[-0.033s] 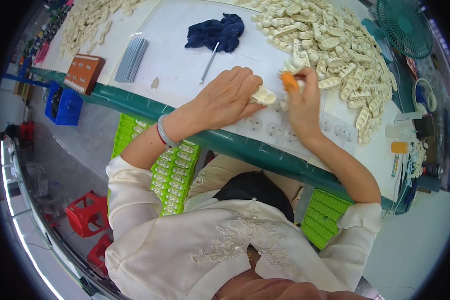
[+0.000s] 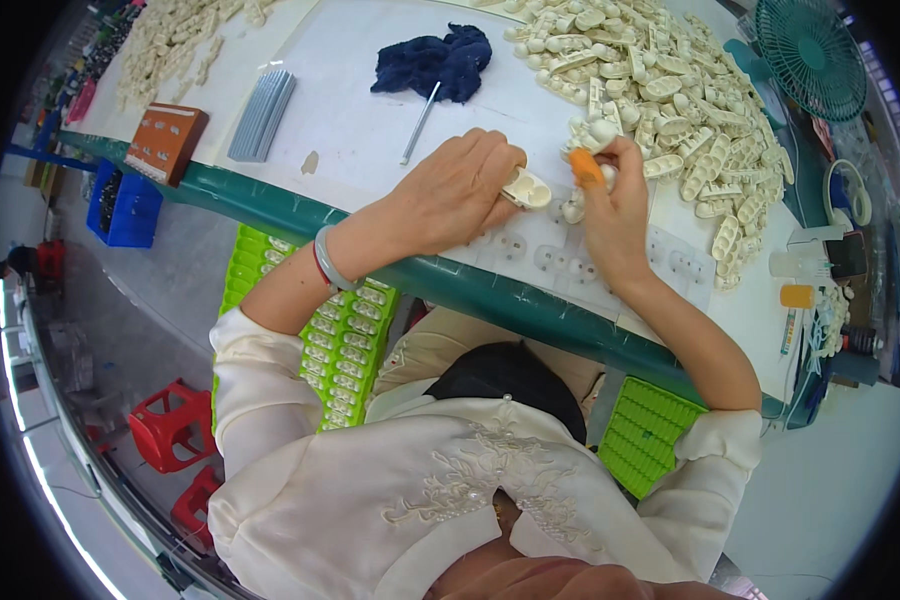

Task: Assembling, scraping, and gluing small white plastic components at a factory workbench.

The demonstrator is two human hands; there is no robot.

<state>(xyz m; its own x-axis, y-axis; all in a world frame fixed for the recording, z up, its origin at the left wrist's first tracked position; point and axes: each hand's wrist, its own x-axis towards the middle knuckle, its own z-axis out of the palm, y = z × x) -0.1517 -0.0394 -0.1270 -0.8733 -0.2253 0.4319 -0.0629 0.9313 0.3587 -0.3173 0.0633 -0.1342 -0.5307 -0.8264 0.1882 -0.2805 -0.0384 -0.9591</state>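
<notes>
My left hand (image 2: 460, 190) is closed on a cream pod-shaped plastic piece (image 2: 529, 189), whose open side with round hollows faces up. Just to its right, my right hand (image 2: 615, 205) is curled, its fingers bent toward the thumb. An orange cover (image 2: 586, 167) sits at its index fingertip. Pale rounded pieces show about these fingers; which of them are held I cannot tell. Cream balls (image 2: 602, 132) lie right beyond the fingertips. Beneath and between the hands is a translucent sheet (image 2: 545, 258) with small pale shapes on the white tabletop.
A large heap of cream pod pieces and balls (image 2: 660, 90) covers the far right. Farther back lie a dark blue cloth (image 2: 430, 65), a thin rod (image 2: 420, 125), grey-blue strips (image 2: 262, 118) and a brown block (image 2: 167, 143). Green trays (image 2: 345, 350) are below the table edge.
My right hand has shifted slightly to the right and its orange-covered fingertip has tilted. My left hand keeps its hold on the pod-shaped piece, almost unmoved.
</notes>
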